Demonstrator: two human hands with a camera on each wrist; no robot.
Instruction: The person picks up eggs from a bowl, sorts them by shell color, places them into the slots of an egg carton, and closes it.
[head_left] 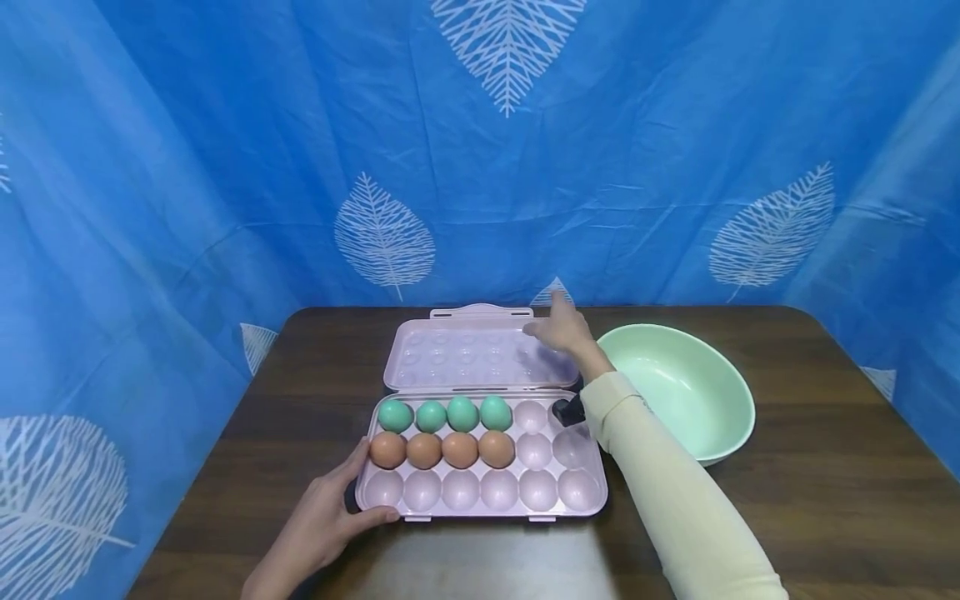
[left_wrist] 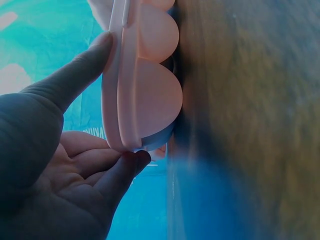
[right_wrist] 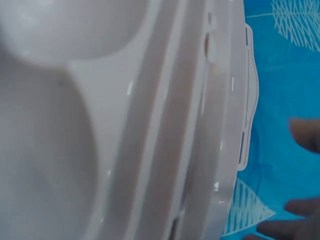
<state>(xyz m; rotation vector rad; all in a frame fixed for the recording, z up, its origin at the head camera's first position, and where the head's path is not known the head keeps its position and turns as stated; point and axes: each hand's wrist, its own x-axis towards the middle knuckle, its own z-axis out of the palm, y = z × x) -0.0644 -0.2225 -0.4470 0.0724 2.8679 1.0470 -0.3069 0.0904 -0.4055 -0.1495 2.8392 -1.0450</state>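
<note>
A pale pink egg box [head_left: 480, 492] lies unfolded on the table, its lid [head_left: 465, 358] laid back behind the cupped tray. Several green eggs [head_left: 462, 413] fill the left cups of the back row. Several brown eggs [head_left: 460, 450] sit in the middle row, and the front row holds none. My left hand [head_left: 322, 517] grips the box's front left corner, thumb on the front rim and fingers along the left side. Over the right part of the lid hovers my right hand [head_left: 562, 325], its fingers spread and holding nothing. In the right wrist view only its fingertips [right_wrist: 305, 135] show.
A light green bowl [head_left: 678, 392] stands to the right of the egg box, partly behind my right forearm. No contents show in its visible part. The dark wooden table [head_left: 825, 467] ends at a blue curtain [head_left: 600, 167] with white leaf prints.
</note>
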